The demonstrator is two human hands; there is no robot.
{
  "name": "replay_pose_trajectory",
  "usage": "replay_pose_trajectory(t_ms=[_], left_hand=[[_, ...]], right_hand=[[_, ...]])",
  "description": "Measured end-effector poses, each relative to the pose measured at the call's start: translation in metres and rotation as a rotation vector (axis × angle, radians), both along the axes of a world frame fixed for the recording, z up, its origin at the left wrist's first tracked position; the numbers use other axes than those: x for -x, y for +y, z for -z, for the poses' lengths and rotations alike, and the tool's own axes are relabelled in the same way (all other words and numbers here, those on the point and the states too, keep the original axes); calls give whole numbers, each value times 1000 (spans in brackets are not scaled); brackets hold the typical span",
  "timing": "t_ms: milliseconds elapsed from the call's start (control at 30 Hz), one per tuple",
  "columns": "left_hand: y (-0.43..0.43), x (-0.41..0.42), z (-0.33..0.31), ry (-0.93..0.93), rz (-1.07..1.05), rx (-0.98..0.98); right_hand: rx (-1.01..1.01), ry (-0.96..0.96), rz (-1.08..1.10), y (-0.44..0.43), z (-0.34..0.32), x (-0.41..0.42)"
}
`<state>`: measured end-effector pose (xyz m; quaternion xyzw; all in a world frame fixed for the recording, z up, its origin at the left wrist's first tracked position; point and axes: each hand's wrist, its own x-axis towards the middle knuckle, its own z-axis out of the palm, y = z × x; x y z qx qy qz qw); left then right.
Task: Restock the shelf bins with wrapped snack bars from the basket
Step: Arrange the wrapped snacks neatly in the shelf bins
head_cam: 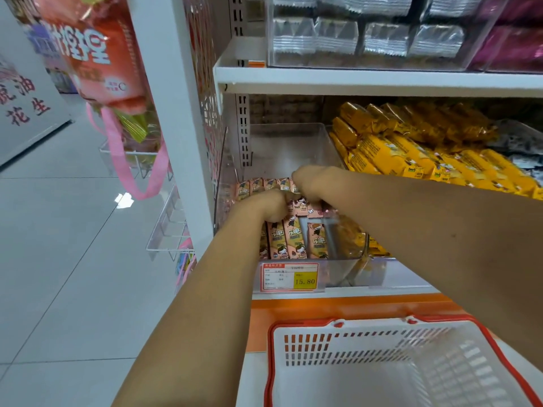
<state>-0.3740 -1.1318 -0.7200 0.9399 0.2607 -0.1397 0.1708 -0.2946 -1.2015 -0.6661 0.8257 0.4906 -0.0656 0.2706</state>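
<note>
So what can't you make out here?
Head view:
The left hand and right hand: fingers tucked behind the knuckles, so their hold on the pink snack bars is unclear.
The price tag: print too small; only 15.80 reads.
The basket: near end cut off by the bottom edge.

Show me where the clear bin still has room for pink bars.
Free: inside the clear bin, behind the back row of pink bars, to its rear wall. Crowded: the front rows under the left hand and right hand, and the heaped yellow bars.
</note>
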Motion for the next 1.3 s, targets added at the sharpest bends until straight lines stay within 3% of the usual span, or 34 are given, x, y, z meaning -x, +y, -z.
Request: replay_pose_trajectory(t_ms=[133, 267, 367, 433, 533, 667, 800, 1067, 1200, 1300], left_hand=[[-5, 4, -7, 17, -11, 2], [-14, 13, -20, 19, -51, 3], [-23, 27, -20, 113, -115, -90], [-32, 39, -21, 138, -168, -45], [-44, 56, -24, 126, -185, -23], [-49, 69, -32, 195, -137, -24], [-55, 74, -45, 215, -138, 40], [-68, 72, -48, 170, -211, 85], [-76, 74, -53, 177, -232, 85], [-78, 71, -58, -95, -369, 120]], right_hand=[[-30, 123, 73, -5, -7, 1], [279, 339, 371, -5, -11, 3], [345, 407, 423, -19, -16, 15], [353, 441, 451, -29, -16, 25], [275, 478, 440, -35, -9, 31], [26, 564, 396, -33, -4, 29], [-13, 702, 470, -37, 1, 31], [-87, 692, 396, -48, 1, 42], [-165, 526, 136, -69, -18, 55], [-260, 403, 2, -83, -40, 69]])
